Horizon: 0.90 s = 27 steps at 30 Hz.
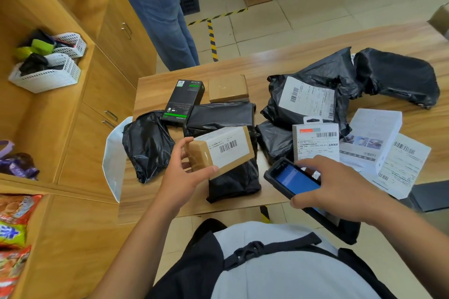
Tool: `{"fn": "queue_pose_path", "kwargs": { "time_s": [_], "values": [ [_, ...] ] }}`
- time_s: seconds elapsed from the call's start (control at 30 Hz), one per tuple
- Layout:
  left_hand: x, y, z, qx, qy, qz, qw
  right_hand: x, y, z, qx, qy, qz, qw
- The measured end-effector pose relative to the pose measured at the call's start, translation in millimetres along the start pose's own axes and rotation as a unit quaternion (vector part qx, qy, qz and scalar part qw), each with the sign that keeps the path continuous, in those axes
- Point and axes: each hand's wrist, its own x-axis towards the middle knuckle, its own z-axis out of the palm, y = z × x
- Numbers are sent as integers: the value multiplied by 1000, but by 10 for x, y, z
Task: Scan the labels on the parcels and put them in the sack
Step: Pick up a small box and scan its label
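The cardboard box (220, 150) pinched in the left hand's (184, 177) fingers (187, 145) is matt brown card with shiny clear tape over its end and a white paper label on top. Under those fingers, the black poly bags (148, 143) are thin crinkly plastic, pretty glossy. The scanner (291, 177) under the right hand's (340, 192) fingertips has a chunky matt black rubbery case and a slick glass screen. Just past them, a white carton (315, 141), smooth. The table (279, 60) is wood-grain with a satin sheen.
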Motion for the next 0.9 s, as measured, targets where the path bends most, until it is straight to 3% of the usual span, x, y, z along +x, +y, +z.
{"fn": "queue_pose_path", "kwargs": {
  "time_s": [0.2, 0.47, 0.9],
  "values": [
    [164, -219, -424, -40, 18, -6, 999, 154, -332, 190, 48, 26, -2, 999],
    [508, -386, -1351, -127, 38, -9, 991, 509, -1305, 528, 57, 3, -19, 998],
    [905, -1105, -3057, -241, 206, -53, 947, 1058, -2860, 1192, 97, 39, -87, 991]
  ]
}}
